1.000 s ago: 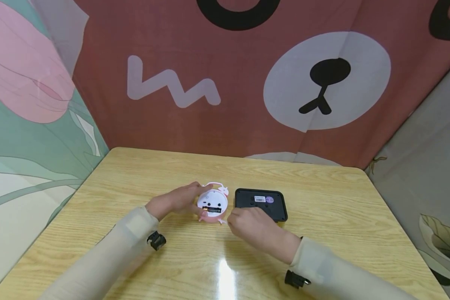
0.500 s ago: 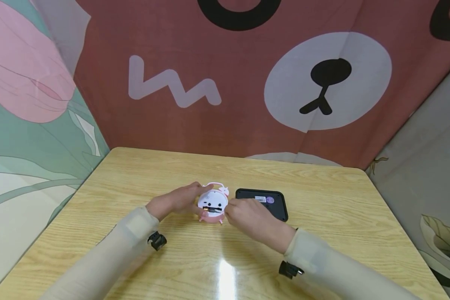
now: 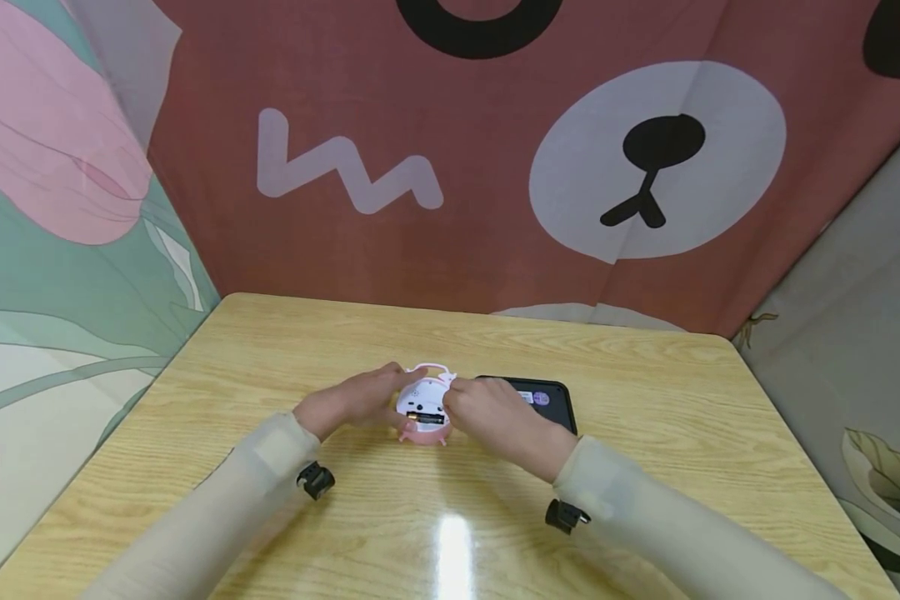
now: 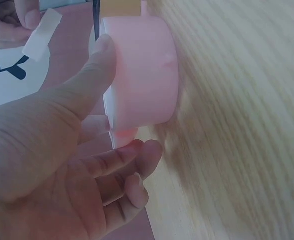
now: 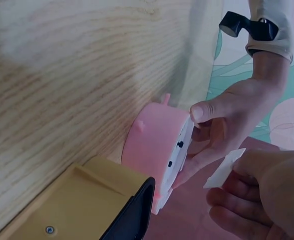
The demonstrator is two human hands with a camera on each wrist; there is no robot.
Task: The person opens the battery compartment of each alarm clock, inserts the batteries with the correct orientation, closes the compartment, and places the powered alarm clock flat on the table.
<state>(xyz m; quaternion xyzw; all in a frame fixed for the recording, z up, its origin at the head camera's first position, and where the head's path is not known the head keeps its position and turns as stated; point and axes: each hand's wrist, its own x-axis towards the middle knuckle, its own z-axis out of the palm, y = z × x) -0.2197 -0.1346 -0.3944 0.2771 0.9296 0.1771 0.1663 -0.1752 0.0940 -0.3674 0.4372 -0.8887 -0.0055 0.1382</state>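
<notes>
A round pink alarm clock (image 3: 429, 433) lies near the middle of the table, its white back facing up toward the head view. One battery (image 3: 427, 418) shows in the uncovered slot of that back. My left hand (image 3: 363, 400) holds the clock from the left side, thumb at the lower rim and a finger at the top by the handle. Between thumb and fingers, my right hand (image 3: 498, 423) pinches a small white battery cover (image 5: 224, 169). In the right wrist view the cover is held apart from the clock's back.
Right of the clock lies a case with a black back (image 3: 562, 408) bearing stickers, partly hidden by the right hand. Its side is yellow (image 5: 76, 200) in the right wrist view. The wooden table (image 3: 330, 533) meets a printed cloth (image 3: 420, 250) at its far edge.
My right hand has moved up and left with the battery cover, now overlapping the clock's right edge and more of the black-backed case. My left hand and the clock have hardly moved.
</notes>
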